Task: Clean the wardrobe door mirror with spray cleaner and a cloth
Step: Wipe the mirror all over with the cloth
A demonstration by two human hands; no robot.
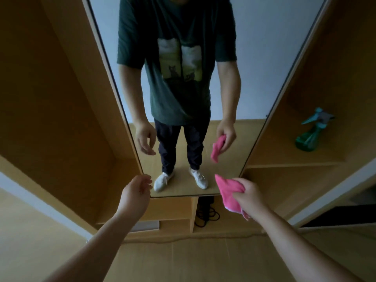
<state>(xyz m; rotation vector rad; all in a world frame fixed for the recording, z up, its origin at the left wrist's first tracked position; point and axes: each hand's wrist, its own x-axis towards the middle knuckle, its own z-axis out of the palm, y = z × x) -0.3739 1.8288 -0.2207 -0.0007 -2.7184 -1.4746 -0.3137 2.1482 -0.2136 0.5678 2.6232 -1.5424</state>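
Note:
A tall wardrobe door mirror [254, 58] stands straight ahead and reflects a person in a dark green T-shirt. My right hand [249, 193] grips a bunched pink cloth [228, 194] just below the mirror's lower right corner, not touching the glass. My left hand [137, 191] hangs near the mirror's lower left corner with loosely curled fingers, holding nothing. A green spray bottle [310, 133] with a teal trigger lies on a wardrobe shelf to the right of the mirror.
Open wooden wardrobe compartments [61, 98] flank the mirror on both sides. Below the mirror sits a low cubby with a coiled black cable [206, 215]. Cardboard [183, 259] covers the floor under my arms.

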